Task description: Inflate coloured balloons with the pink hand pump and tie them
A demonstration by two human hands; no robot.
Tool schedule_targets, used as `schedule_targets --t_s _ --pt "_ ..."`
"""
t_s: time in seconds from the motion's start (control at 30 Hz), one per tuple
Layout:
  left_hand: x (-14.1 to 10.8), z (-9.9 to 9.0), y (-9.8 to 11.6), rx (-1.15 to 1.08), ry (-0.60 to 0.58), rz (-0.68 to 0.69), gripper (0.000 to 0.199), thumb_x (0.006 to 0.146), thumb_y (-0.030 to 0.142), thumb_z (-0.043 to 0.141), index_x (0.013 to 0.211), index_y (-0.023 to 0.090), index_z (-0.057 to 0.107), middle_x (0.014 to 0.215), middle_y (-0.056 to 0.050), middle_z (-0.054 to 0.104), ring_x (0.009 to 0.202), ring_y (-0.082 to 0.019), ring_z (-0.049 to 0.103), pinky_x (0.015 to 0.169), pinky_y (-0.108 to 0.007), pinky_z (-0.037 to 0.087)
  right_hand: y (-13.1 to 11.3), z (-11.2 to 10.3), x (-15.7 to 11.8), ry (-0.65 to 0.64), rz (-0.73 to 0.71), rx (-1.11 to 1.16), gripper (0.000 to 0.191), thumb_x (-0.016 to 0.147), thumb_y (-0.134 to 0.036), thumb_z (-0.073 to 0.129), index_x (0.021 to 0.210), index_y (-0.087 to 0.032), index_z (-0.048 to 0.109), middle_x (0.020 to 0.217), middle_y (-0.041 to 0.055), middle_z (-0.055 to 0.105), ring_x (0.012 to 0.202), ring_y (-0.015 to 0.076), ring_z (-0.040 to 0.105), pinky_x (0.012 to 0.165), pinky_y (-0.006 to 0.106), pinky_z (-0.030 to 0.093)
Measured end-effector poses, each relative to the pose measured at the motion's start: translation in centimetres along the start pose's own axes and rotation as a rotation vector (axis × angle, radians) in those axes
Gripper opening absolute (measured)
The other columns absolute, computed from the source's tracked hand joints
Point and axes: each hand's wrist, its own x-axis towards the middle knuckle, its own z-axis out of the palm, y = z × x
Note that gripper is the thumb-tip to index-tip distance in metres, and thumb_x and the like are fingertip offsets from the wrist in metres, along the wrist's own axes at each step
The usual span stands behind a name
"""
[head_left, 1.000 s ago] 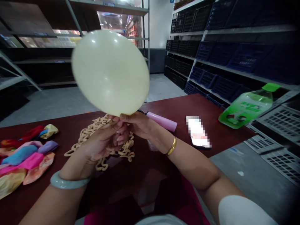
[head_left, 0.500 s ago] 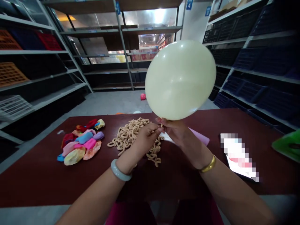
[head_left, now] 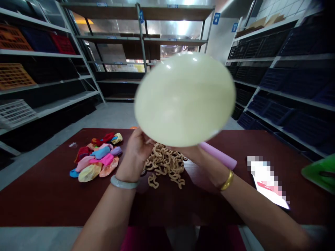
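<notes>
Head view: one balloon (head_left: 185,101) partly hides the surface's far edge (head_left: 248,134) and two hands (head_left: 137,147) (head_left: 192,153). Finger grasp I cannot tell.

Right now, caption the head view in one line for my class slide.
A pale balloon partly hides the left hand and right hand above a table bearing tan curls.

1 pale-yellow balloon (head_left: 185,99), inflated, glossy, oval, above table (head_left: 209,202).

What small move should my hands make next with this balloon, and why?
Perhaps tilt the pale balloon up slightly: it hides the fingers of your right hand, while your left hand is at its lower edge, so your grip is hard to see.
</notes>
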Motion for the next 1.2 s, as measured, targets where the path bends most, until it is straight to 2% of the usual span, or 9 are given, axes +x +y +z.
schedule_targets --t_s 0.07,0.2,0.3,0.43,0.6,0.7,0.77,0.93,1.2 --pt "0.9 -0.8 1.3 -0.072 0.025 0.059 0.017 0.077 0.012 0.063 0.067 0.016 0.050 0.054 0.005 0.045 0.045 -0.005 0.043 0.037 -0.014 0.028 0.5 0.8 1.3 -0.058 -0.120 -0.146 0.012 0.078 -0.018 0.069 0.087 -0.025 0.075 0.096 0.0018 0.071 0.098 0.0201 0.061 0.094 0.037 0.043" --pt "1.5 -2.1 2.0 -0.053 0.017 0.080 0.017 0.077 0.015 0.067 0.072 0.015 0.051 0.055 0.006 0.043 0.044 -0.004 0.043 0.035 -0.013 0.025 0.5 2.3 3.2 -0.223 -0.434 -0.588 0.017 0.081 -0.017 0.067 0.092 -0.028 0.074 0.110 0.0023 0.068 0.114 0.0232 0.051 0.100 0.041 0.034" --pt "1.8 -2.7 1.5 -0.005 0.044 0.092 0.018 0.077 0.020 0.069 0.073 0.015 0.052 0.056 0.006 0.044 0.044 -0.004 0.042 0.035 -0.014 0.026 0.4 3.1 3.9 -0.309 -0.513 -0.722 0.013 0.081 -0.017 0.067 0.089 -0.025 0.074 0.110 0.0054 0.067 0.118 0.0246 0.048 0.102 0.041 0.031" --pt "2.1 -3.2 1.0 -0.006 0.036 0.047 0.021 0.076 0.024 0.071 0.073 0.014 0.053 0.057 0.005 0.044 0.045 -0.004 0.042 0.035 -0.013 0.025 0.2 2.7 4.7 -0.217 -0.406 -0.471 0.008 0.081 -0.021 0.066 0.081 -0.022 0.074 0.098 0.0039 0.070 0.102 0.0201 0.058 0.094 0.034 0.039" --pt "2.0 -3.1 0.6 0.020 0.040 0.060 0.022 0.071 0.024 0.075 0.074 0.014 0.056 0.059 0.005 0.047 0.049 -0.005 0.047 0.036 -0.014 0.026 -1.7 0.4 5.8 -0.027 -0.031 0.089 0.020 0.084 -0.035 0.061 0.083 -0.017 0.069 0.077 0.0021 0.069 0.071 0.0153 0.062 0.069 0.028 0.047" --pt "1.8 -3.1 0.3 0.049 0.042 0.065 0.022 0.069 0.024 0.076 0.075 0.014 0.056 0.062 0.004 0.051 0.052 -0.006 0.051 0.039 -0.014 0.031 -3.1 -0.7 6.5 0.004 -0.011 0.292 0.024 0.088 -0.039 0.055 0.087 -0.017 0.064 0.073 0.0012 0.066 0.063 0.0131 0.061 0.062 0.026 0.047" --pt "1.8 -3.1 0.1 0.073 0.015 0.066 0.022 0.069 0.024 0.076 0.075 0.014 0.057 0.064 0.003 0.054 0.055 -0.007 0.054 0.044 -0.015 0.037 -3.9 -1.1 6.7 -0.013 -0.089 0.160 0.019 0.089 -0.033 0.053 0.087 -0.018 0.064 0.073 0.0005 0.064 0.062 0.0117 0.059 0.061 0.025 0.046" --pt "1.5 -2.8 -0.7 0.201 0.004 0.029 0.025 0.068 0.029 0.076 0.079 0.015 0.059 0.069 0.001 0.060 0.058 -0.010 0.058 0.055 -0.021 0.048 -5.0 -0.5 6.1 -0.185 -0.355 -0.522 0.017 0.087 -0.014 0.054 0.081 -0.018 0.069 0.091 0.0046 0.066 0.082 0.0147 0.059 0.075 0.025 0.042" --pt "1.4 -2.3 -2.8 0.479 0.076 0.120 0.028 0.072 0.042 0.069 0.075 0.017 0.057 0.052 0.005 0.048 0.039 -0.007 0.041 0.037 -0.018 0.027 -4.4 1.7 4.7 -0.047 -0.282 -0.850 0.010 0.091 -0.018 0.053 0.098 -0.015 0.060 0.091 0.0085 0.066 0.081 0.0181 0.060 0.070 0.027 0.040"
